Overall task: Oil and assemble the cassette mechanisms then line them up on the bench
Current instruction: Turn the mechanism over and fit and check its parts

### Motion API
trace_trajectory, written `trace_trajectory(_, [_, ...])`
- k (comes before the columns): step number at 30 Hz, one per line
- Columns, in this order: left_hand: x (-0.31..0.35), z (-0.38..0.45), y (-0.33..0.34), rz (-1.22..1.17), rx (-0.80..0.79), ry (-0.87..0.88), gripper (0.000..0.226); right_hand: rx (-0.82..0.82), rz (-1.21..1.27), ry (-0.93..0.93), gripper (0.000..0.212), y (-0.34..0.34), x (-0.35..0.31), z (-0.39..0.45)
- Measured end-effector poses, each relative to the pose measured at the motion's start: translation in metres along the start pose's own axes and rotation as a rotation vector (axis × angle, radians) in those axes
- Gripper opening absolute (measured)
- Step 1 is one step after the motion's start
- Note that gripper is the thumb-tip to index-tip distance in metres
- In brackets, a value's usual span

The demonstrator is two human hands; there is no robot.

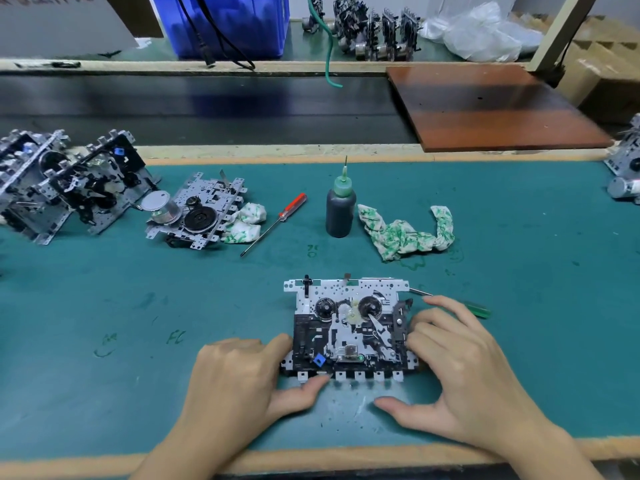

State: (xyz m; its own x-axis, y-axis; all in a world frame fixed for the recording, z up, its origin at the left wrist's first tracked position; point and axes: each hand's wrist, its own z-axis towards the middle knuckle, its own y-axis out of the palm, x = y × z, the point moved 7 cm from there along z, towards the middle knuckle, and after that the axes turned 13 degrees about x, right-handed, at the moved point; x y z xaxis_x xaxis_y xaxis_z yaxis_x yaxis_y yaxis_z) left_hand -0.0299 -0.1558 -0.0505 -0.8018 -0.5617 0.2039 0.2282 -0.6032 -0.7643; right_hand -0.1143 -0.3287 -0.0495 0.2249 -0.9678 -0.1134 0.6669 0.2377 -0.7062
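Note:
A cassette mechanism (349,327) lies flat on the green mat, close to the front edge, its two black reels and white gears facing up. My left hand (239,375) grips its left edge, the thumb under the front tabs. My right hand (467,365) holds the right edge with curled fingers, while the thumb rests on the mat apart from it. A dark oil bottle (341,213) with a green needle cap stands upright behind. Another mechanism (197,213) with a motor lies at the left, and several more lean together at the far left (69,181).
A green-handled screwdriver (479,310) lies just beyond my right fingers. A red-handled screwdriver (292,209) and a small rag (246,223) lie left of the bottle, a larger rag (405,233) right of it. More mechanisms sit at the right edge (627,174) and on the back bench (377,32).

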Motion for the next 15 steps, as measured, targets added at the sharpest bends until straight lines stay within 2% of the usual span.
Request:
trace_trajectory(3, [-0.0009, 0.0009, 0.0030, -0.073, -0.061, 0.035, 0.063, 0.043, -0.021, 0.018, 0.051, -0.0006, -0.0004, -0.0002])
trace_trajectory(6, [0.0008, 0.0017, 0.0044, -0.095, -0.098, 0.047, 0.060, 0.061, -0.039, 0.044, 0.050, -0.0011, 0.0019, 0.0009])
trace_trajectory(15, [0.0015, 0.0037, -0.0002, -0.043, 0.020, 0.000, 0.060, 0.021, 0.033, 0.094, 0.049, -0.0005, 0.0019, 0.0031])
